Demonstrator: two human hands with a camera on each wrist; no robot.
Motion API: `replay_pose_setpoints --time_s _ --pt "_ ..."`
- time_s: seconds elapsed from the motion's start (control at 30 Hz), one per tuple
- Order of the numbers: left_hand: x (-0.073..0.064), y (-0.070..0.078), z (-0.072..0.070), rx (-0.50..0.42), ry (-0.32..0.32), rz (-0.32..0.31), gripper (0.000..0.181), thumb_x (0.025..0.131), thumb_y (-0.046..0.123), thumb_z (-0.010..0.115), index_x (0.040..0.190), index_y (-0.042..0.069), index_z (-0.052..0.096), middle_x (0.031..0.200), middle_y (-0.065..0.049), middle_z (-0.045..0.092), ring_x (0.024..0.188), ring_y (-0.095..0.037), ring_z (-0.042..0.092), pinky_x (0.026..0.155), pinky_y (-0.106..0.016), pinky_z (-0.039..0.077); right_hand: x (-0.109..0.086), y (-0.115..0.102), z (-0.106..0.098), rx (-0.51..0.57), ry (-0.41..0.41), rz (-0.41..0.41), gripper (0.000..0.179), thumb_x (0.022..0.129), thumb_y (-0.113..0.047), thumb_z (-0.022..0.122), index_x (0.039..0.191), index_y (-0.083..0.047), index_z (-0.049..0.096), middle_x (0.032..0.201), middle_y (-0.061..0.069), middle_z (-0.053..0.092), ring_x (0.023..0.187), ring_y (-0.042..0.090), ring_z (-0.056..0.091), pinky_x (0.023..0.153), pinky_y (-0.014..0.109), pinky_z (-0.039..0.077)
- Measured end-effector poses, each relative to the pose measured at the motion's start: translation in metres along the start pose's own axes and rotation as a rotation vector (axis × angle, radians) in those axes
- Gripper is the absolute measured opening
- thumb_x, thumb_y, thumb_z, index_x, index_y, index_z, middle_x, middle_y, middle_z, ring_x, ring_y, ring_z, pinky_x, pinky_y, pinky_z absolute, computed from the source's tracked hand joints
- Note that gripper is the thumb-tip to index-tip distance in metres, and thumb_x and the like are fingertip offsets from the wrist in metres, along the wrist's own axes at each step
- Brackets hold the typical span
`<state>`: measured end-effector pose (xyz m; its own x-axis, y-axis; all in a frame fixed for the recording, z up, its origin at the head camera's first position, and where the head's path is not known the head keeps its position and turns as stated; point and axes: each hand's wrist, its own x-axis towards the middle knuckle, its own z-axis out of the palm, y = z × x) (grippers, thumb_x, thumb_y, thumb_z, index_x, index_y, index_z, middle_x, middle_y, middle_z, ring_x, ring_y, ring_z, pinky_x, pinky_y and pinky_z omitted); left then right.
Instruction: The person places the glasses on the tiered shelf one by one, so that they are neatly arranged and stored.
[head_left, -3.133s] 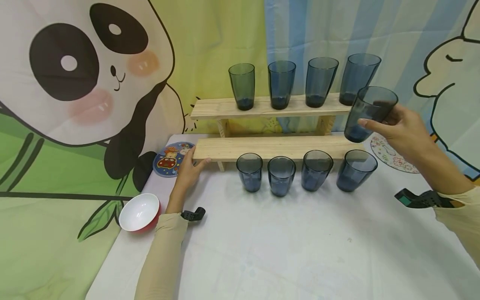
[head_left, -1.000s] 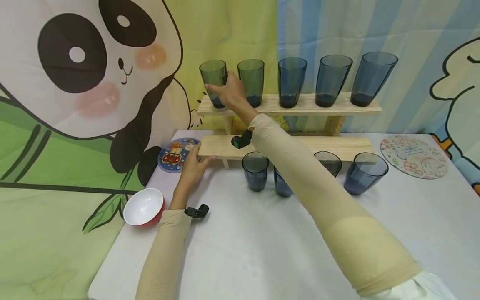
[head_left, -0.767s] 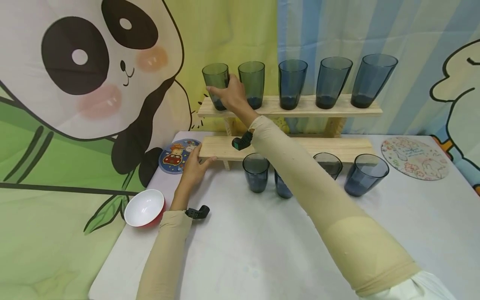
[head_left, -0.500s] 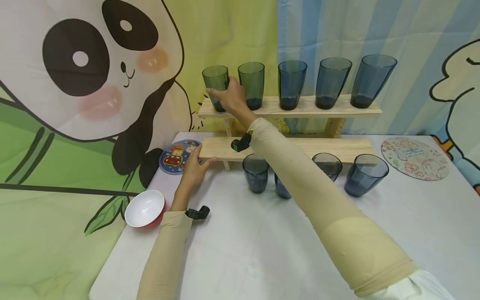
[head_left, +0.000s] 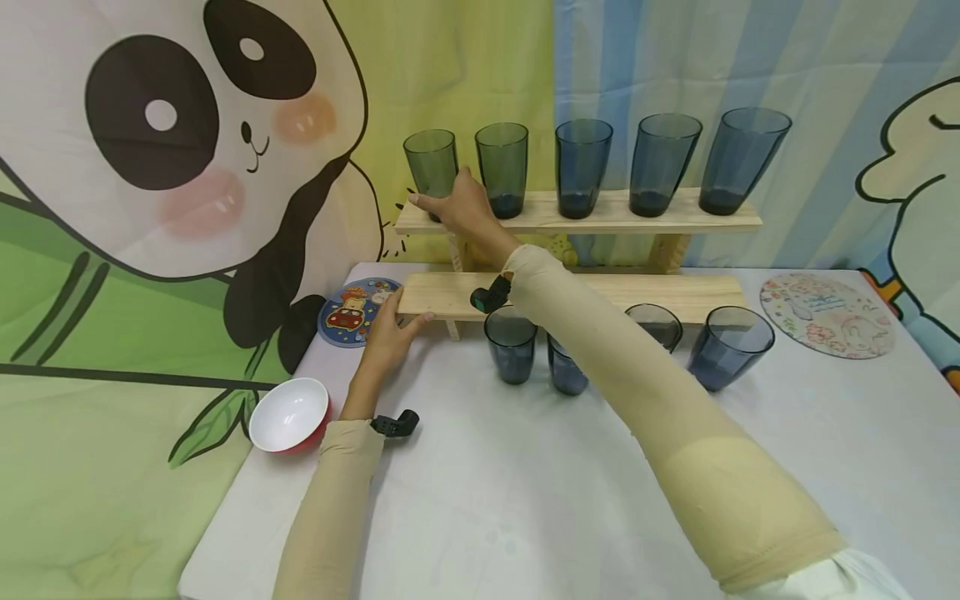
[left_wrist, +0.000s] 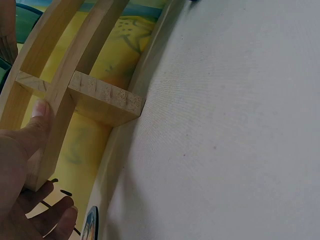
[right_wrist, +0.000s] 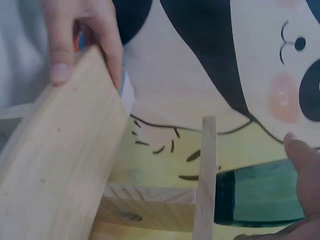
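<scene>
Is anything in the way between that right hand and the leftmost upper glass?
Nothing visible: the right hand is right by the leftmost upper glass. The next glass stands beside, not between.

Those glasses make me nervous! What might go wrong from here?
1. The right hand is close around the leftmost upper glass, near the end of the upper shelf; a careless brush could tip it off.
2. The right sleeve hides parts of two front glasses in the head view; swinging low, it might knock one.
3. The left hand grips the lower shelf; a tug might bump those front glasses.
</scene>
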<state>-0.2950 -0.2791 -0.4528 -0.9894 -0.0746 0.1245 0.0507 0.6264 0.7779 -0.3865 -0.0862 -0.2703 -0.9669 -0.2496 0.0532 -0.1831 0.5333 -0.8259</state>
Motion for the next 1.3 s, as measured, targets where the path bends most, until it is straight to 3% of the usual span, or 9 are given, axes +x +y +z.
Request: replay_pose_setpoints --time_s 0.13,0.33,0.57,0.7,0.93,1.1,1.3 --pt "0.0 0.0 -0.001 0.002 0.008 0.001 0.09 0.1 0.042 0.073 0.167 0.007 0.024 0.169 -0.023 0.03 0.154 -0.043 0.035 0.125 -0.054 0.035 -0.015 0.0 -0.001 -0.034 -0.02 -0.01 0.107 0.098 -0.057 0.069 0.169 -0.002 0.011 0.173 0.015 0.027 0.156 0.028 0.035 0.124 0.039 0.04" --pt "-0.001 0.001 0.0 -0.001 0.004 0.011 0.087 0.101 0.04 0.072 0.167 0.007 0.026 0.168 -0.023 0.032 0.154 -0.043 0.034 0.125 -0.057 0.034 -0.047 0.007 -0.017 -0.099 -0.101 -0.075 0.101 0.098 -0.059 0.068 0.167 -0.002 0.021 0.172 0.016 0.031 0.155 0.031 0.037 0.122 0.045 0.042" --pt "0.0 0.004 0.001 0.003 0.011 0.025 0.088 0.1 0.04 0.073 0.167 0.008 0.026 0.168 -0.024 0.032 0.155 -0.043 0.033 0.126 -0.058 0.032 -0.082 0.035 -0.069 -0.138 -0.181 -0.188 0.092 0.1 -0.054 0.068 0.165 -0.002 0.029 0.169 0.018 0.037 0.153 0.033 0.042 0.122 0.046 0.043" --pt "-0.001 0.003 0.001 -0.006 0.007 0.015 0.089 0.1 0.04 0.073 0.167 0.007 0.025 0.168 -0.024 0.031 0.155 -0.043 0.032 0.126 -0.058 0.032 -0.106 0.057 -0.107 -0.087 -0.191 -0.19 0.087 0.101 -0.05 0.069 0.165 -0.005 0.032 0.169 0.016 0.036 0.155 0.033 0.039 0.124 0.045 0.04" --pt "-0.004 0.002 0.0 0.001 0.002 0.001 0.092 0.1 0.043 0.073 0.167 0.006 0.023 0.17 -0.024 0.028 0.156 -0.044 0.03 0.127 -0.058 0.029 -0.161 0.102 -0.173 -0.073 -0.059 -0.168 0.085 0.101 -0.049 0.069 0.165 -0.007 0.032 0.169 0.016 0.037 0.156 0.036 0.035 0.126 0.051 0.034" --pt "-0.006 0.004 -0.002 0.01 0.006 -0.014 0.09 0.101 0.043 0.071 0.168 0.006 0.023 0.17 -0.024 0.027 0.157 -0.045 0.028 0.128 -0.06 0.027 -0.196 0.148 -0.207 -0.166 0.025 -0.052 0.09 0.101 -0.054 0.067 0.169 -0.013 0.026 0.172 0.017 0.031 0.156 0.045 0.031 0.122 0.063 0.034" --pt "-0.006 0.006 -0.002 0.002 -0.009 -0.003 0.091 0.101 0.043 0.071 0.167 0.005 0.023 0.169 -0.025 0.028 0.156 -0.045 0.029 0.127 -0.058 0.029 -0.234 0.213 -0.233 -0.278 0.113 0.071 0.097 0.101 -0.055 0.067 0.168 -0.003 0.02 0.167 0.032 0.029 0.149 0.06 0.031 0.113 0.076 0.034"
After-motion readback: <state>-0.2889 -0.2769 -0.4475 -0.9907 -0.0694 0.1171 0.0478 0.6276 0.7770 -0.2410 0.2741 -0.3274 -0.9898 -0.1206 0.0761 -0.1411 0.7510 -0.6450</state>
